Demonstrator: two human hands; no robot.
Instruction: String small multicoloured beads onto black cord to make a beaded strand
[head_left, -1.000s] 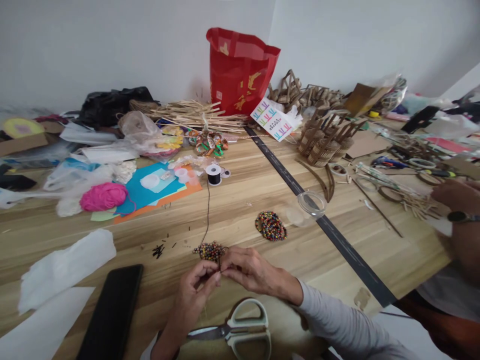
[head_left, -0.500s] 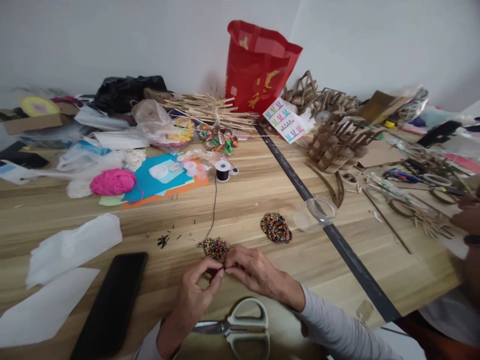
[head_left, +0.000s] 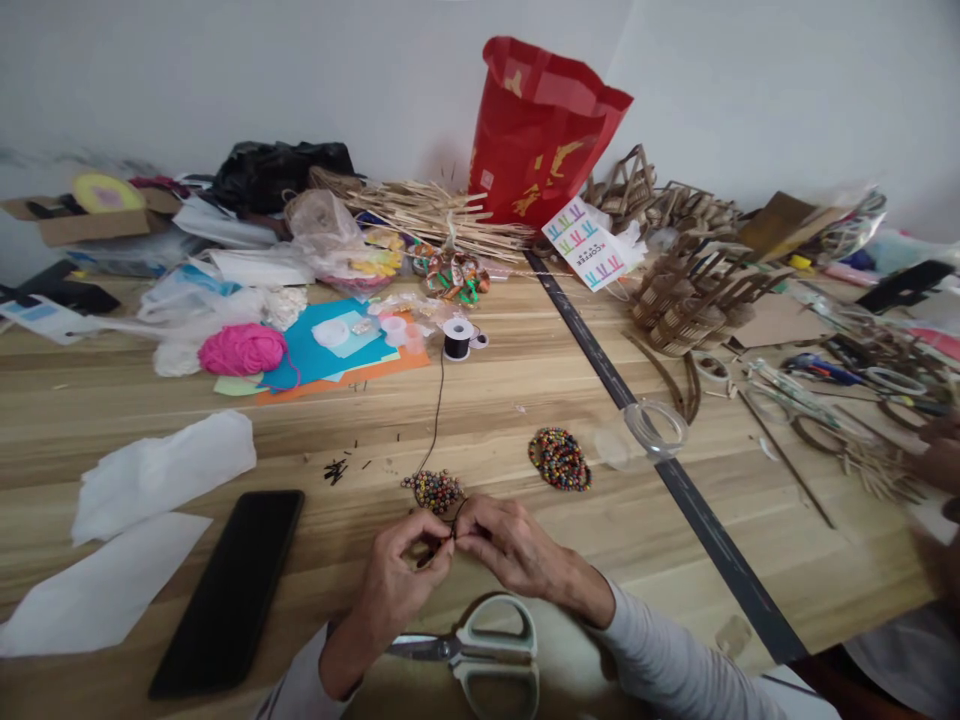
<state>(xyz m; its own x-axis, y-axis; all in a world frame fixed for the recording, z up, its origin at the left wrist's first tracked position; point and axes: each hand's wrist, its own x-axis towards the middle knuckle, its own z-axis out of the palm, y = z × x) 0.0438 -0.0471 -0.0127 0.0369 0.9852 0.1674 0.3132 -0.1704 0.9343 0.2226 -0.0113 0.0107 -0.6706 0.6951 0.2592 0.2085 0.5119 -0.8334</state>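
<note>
Both hands meet at the front of the table, fingertips nearly touching. My left hand pinches a black cord, and my right hand pinches the same cord from the other side, where a small loop rises between them. The cord runs back to a white spool of black cord. Just beyond the fingers lies a small heap of multicoloured beads. A coil of strung beads rests further right. Scissors with pale handles lie below my wrists. Fingers partly hide what is at the pinch.
A black phone and white paper sheets lie on the left. Pink yarn, a red bag and small woven baskets stand further back. Another person's hand shows at the right edge.
The view has shifted slightly, so the table's things appear a little further right. Both hands keep their pinch on the cord, with only slight finger movement.
</note>
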